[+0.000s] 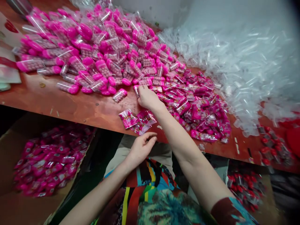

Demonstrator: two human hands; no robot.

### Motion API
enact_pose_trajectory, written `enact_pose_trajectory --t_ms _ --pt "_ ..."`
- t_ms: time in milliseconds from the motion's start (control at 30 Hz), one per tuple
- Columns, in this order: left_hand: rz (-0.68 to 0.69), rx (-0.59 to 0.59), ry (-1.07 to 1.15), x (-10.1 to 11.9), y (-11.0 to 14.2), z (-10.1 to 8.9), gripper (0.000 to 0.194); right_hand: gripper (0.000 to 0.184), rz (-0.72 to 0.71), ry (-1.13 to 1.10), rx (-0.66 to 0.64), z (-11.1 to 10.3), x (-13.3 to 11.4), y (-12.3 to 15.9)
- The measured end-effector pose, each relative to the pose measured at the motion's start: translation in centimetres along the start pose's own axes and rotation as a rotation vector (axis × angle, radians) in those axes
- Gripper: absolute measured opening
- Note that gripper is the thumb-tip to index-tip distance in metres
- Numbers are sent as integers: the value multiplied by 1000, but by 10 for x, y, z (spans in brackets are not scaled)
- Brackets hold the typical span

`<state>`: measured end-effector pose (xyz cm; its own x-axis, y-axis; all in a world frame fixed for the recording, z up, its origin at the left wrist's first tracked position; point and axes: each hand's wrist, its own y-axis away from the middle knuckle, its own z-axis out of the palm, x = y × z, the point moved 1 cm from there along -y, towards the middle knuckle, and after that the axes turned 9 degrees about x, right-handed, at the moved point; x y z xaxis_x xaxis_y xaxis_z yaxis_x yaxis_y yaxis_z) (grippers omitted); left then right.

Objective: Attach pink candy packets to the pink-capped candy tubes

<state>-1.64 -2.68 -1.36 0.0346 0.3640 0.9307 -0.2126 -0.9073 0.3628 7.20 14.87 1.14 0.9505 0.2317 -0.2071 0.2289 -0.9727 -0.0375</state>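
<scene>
My right hand (148, 98) reaches to the front of a heap of small clear bottles with pink caps (103, 67), filled with pink balls. Its fingers are closed on one small bottle (136, 90), partly hidden by the hand. My left hand (142, 146) hovers by the table's front edge, fingers stretched out and thumb a little apart, holding nothing. Between the hands and the heap lie a flat pink printed wrapper (127, 118) and more crumpled pink wrappers (143, 122). A single bottle (120, 95) rests on its side left of my right hand.
Pink printed packets (199, 109) are piled to the right. Behind them spreads a large heap of clear plastic tubes (234, 68). Red-capped pieces (273, 145) lie at the right end of the red-brown table (70, 104). A cardboard box (11, 203) of pink packets stands lower left.
</scene>
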Motion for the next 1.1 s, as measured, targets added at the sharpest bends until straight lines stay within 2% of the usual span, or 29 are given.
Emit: enact_pose_trajectory --t_ms 133,233,400,467,567,733,833,900,1033,1100 --pt "76 24 -39 -7 -1 0 25 39 44 14 18 -6 -2 0" --pt "200 90 -152 -5 2 -3 24 36 95 11 45 -15 -5 11" --pt "408 213 -391 7 6 -14 27 26 61 -11 -5 -24 4 73" --pt "445 213 -512 9 4 -15 30 28 105 -42 -15 -18 11 100" --pt "431 198 -743 5 -1 -11 38 23 217 -103 58 -2 18 127" --pt "419 203 -982 -1 -4 -4 45 18 335 -221 186 20 21 137" --pt "441 221 -953 -2 -5 -5 43 18 333 -247 217 23 26 136" --pt "452 235 -867 -2 -5 -7 40 17 305 -341 264 22 30 137" --pt "451 308 -550 3 -8 -10 37 13 270 -654 378 16 30 148" --pt "376 376 -330 10 -11 -9 43 11 272 -821 378 12 25 156"
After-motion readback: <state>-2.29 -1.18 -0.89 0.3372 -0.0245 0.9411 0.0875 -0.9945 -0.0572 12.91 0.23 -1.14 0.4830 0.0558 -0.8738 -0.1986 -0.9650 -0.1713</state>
